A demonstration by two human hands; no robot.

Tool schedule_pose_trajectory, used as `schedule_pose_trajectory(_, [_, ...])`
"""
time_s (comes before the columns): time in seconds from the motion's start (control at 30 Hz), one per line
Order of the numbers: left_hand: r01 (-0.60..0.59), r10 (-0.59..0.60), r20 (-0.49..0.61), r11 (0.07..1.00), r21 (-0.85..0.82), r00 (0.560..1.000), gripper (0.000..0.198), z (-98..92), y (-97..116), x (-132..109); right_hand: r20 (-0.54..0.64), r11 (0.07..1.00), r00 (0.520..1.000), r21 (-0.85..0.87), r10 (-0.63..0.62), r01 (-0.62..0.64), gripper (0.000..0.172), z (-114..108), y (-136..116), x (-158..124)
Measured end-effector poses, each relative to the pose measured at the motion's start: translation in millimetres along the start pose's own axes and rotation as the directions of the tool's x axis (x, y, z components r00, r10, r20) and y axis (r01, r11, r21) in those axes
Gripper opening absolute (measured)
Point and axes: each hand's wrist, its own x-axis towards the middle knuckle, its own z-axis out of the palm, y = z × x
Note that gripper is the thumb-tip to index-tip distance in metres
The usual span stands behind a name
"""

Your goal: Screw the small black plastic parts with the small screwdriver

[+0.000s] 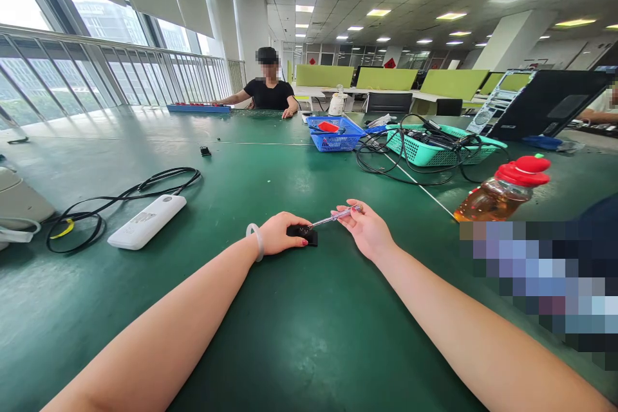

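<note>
On the green tabletop (290, 322), my left hand (280, 233) grips a small black block-shaped part (309, 238) and keeps it against the surface. Its exact kind is too small to tell. A pale bracelet circles my left wrist. In my right hand (364, 228) is a slim screwdriver (333, 216) with a clear handle, held between the fingers and slanting down to the left. Its tip meets, or nearly meets, the top of the black part. My left fingers partly cover the part.
To the left lie a white power bank (147, 221) and a looped black cable (135, 192). A blue basket (335, 141), a teal basket (425, 156) with cables, and a red-lidded bottle (499, 193) stand at right. Across the table sits a person (268, 93). A small black piece (205, 151) lies farther back.
</note>
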Motion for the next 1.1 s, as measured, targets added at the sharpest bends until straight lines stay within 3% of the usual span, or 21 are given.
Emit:
schedule_pose_trajectory(0.2, [0.0, 0.0, -0.007, 1.0, 0.0, 1.0, 0.045, 1.1, -2.7, -0.2, -0.032, 1.0, 1.0, 0.013, -0.001, 0.001, 0.012, 3.0, -1.4, -1.6])
schedule_pose_trajectory(1.1, [-0.009, 0.009, -0.01, 1.0, -0.006, 1.0, 0.041, 1.3, -0.2, 0.0, 0.016, 0.999, 1.0, 0.043, 0.003, -0.004, 0.013, -0.6, 1.3, -0.7])
